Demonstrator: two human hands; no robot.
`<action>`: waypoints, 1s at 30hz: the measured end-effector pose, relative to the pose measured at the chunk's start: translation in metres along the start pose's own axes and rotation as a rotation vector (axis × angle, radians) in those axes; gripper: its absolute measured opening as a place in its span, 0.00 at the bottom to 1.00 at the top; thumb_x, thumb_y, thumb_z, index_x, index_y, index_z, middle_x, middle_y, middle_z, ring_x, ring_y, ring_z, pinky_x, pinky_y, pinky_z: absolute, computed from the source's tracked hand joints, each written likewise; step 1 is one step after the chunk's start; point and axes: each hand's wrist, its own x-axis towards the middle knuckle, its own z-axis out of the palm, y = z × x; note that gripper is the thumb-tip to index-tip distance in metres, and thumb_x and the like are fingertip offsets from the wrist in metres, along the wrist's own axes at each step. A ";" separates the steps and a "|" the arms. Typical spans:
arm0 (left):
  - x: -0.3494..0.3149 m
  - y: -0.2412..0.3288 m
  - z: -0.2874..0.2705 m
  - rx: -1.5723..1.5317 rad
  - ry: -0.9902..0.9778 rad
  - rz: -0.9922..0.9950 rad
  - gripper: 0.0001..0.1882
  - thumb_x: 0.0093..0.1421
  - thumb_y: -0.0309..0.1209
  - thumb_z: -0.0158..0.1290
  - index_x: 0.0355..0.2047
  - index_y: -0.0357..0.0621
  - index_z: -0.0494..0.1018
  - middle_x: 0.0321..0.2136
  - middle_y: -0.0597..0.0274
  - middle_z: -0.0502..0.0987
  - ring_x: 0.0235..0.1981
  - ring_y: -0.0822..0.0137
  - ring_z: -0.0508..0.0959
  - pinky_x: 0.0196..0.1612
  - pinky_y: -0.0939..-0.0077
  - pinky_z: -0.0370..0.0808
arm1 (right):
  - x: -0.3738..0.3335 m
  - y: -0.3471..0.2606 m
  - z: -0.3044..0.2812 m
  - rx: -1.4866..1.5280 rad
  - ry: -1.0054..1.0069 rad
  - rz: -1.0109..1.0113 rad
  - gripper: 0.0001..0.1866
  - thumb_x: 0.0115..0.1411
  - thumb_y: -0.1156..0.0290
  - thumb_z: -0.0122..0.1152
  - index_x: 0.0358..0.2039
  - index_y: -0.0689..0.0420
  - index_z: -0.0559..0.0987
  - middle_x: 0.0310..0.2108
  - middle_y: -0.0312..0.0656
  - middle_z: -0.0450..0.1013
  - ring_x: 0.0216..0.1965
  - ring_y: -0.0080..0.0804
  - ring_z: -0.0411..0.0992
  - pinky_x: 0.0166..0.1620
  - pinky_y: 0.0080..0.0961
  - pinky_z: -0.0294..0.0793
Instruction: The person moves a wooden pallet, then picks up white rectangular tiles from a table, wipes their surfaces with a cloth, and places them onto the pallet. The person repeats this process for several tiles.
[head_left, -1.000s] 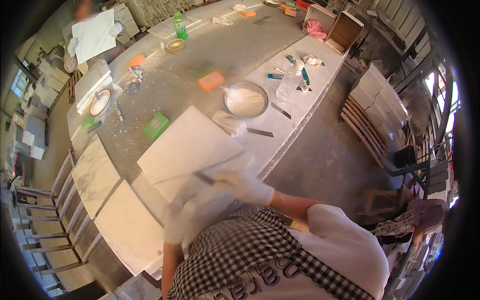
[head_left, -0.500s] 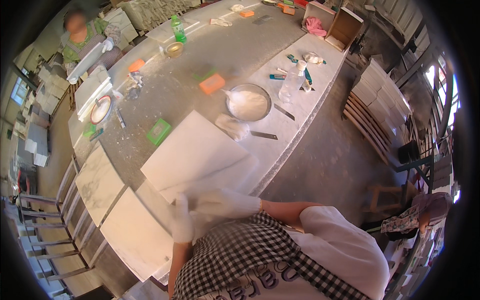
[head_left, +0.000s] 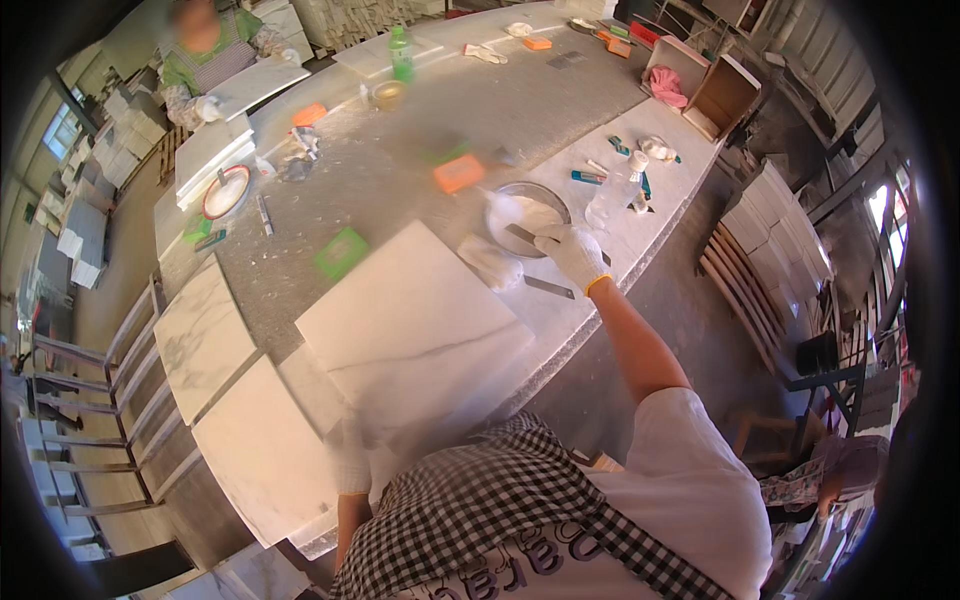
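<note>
My right hand, in a white knit glove, is closed round a flat metal scraper blade. The blade's front end reaches over the rim of a round metal bowl of white paste. At the near edge of a square white marble tile with a grey vein is my gloved left hand; its fingers are blurred. A second blade lies on the table beside a folded white cloth or glove, close to my right hand. Right of the bowl stands a clear plastic bottle.
Two more marble tiles lie at the left. Orange and green blocks sit beyond my tile. Across the table, a co-worker handles a white slab. Open boxes stand far right, a slatted metal rack at left.
My right hand has gone from beside my left hand out to the bowl and taken hold of the blade that lay there. The co-worker's slab has tipped flatter.
</note>
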 end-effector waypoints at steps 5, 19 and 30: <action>-0.009 0.004 0.013 -0.100 -0.132 -0.090 0.26 0.70 0.46 0.44 0.37 0.31 0.77 0.25 0.55 0.81 0.22 0.69 0.78 0.25 0.79 0.73 | 0.019 0.002 0.004 0.040 -0.054 0.070 0.17 0.56 0.56 0.57 0.37 0.52 0.85 0.38 0.52 0.79 0.42 0.52 0.76 0.45 0.43 0.73; -0.006 0.000 0.016 -0.116 -0.089 -0.145 0.25 0.70 0.45 0.45 0.40 0.31 0.77 0.26 0.56 0.81 0.21 0.71 0.77 0.24 0.79 0.73 | 0.031 -0.038 -0.019 0.148 -0.187 -0.131 0.10 0.57 0.69 0.60 0.34 0.60 0.82 0.31 0.42 0.79 0.36 0.31 0.75 0.43 0.27 0.73; 0.005 -0.046 0.017 0.471 -0.129 0.440 0.17 0.67 0.36 0.46 0.51 0.40 0.75 0.37 0.56 0.79 0.34 0.64 0.78 0.38 0.70 0.76 | 0.041 -0.019 -0.021 0.284 -0.333 -0.035 0.13 0.60 0.66 0.58 0.38 0.62 0.81 0.31 0.38 0.78 0.32 0.28 0.74 0.36 0.24 0.71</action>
